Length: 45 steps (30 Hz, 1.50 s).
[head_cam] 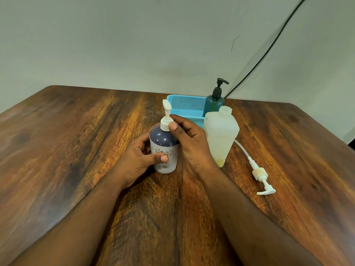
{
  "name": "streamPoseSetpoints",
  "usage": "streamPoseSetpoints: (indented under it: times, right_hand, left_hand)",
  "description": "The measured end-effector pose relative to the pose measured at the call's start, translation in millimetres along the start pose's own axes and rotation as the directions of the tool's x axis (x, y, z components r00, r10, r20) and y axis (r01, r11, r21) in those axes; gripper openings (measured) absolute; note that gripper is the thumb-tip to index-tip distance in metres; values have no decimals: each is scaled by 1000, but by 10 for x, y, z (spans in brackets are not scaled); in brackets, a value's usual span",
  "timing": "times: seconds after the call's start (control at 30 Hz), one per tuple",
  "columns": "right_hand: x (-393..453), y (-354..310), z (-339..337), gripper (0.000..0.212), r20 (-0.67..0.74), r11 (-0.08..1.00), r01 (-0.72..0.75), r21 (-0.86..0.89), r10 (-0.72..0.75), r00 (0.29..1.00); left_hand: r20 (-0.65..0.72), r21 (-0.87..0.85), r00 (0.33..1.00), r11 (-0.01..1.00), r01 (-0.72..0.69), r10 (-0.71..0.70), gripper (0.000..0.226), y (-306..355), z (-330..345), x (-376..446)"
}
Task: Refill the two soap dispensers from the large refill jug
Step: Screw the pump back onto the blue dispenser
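Observation:
A purple-and-white soap dispenser (164, 148) stands upright mid-table with its white pump (166, 116) fitted on top. My left hand (137, 158) wraps around the bottle's lower body. My right hand (189, 143) pinches the pump's white collar between thumb and fingers. To the right stands the translucent refill jug (221, 137), its neck uncapped, with only a little yellowish liquid at the bottom. A dark teal dispenser (214, 103) with a black pump stands in the blue basket (187, 106) behind.
The jug's white pump with its long tube (259, 174) lies flat on the wooden table (76, 150) to the right of the jug. A black cable (269, 48) runs down the wall behind the table's far right corner.

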State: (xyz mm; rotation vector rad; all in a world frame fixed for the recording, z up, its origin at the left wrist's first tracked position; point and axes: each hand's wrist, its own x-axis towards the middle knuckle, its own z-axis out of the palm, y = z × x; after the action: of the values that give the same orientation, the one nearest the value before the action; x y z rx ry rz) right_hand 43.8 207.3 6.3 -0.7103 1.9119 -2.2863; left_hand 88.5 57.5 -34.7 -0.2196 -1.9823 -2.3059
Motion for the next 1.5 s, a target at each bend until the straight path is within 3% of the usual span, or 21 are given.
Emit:
streamPoseSetpoints:
  times: [0.23,0.4,0.6,0.73,0.8,0.9,1.03,1.13,1.27,1.37,1.5]
  right_hand:
    - [129,-72,0,32,-40,993,-28,-115,23,999]
    - [126,-133,13,39,21,985,-123,-120,126,992]
    - [106,-141,150,31,-142,956,-94,-277,56,988]
    - [140,-182,66,43,-9,974,-178,-143,178,984]
    - [140,-175,57,37,12,977,-172,-129,175,984]
    - [120,-125,137,14,-94,985,-130,-110,120,988]
    - [70,0,292,9,-249,991,-60,-118,29,968]
    - [92,-7,295,19,-270,986,-29,-165,-16,963]
    - [-79,108,56,61,-127,984,-174,47,179,976]
    - [-205,289,-92,56,-149,973,-204,-107,187,971]
    - [-140,343,-85,38,-162,923,-187,-336,139,977]
  left_hand:
    - [8,25,1000,1000,-5,5,77,10,1,-8]
    - [-25,43,1000,999,1,0,76,24,13,4]
    - [-26,46,1000,999,16,-15,80,-16,-7,4]
    - [-23,43,1000,999,19,-18,76,-15,-22,21]
    - [-21,51,1000,998,23,-22,80,-19,-24,28]
    - [-57,104,998,995,7,-1,81,2,22,15]
    - [-171,227,981,973,-51,91,85,46,187,-17]
    - [-207,283,970,957,-65,127,81,63,256,-34]
    - [-366,268,922,963,-23,124,79,154,200,-10]
    - [-468,282,871,959,-14,150,77,336,134,86]
    - [-454,255,873,965,-66,180,61,600,78,441]
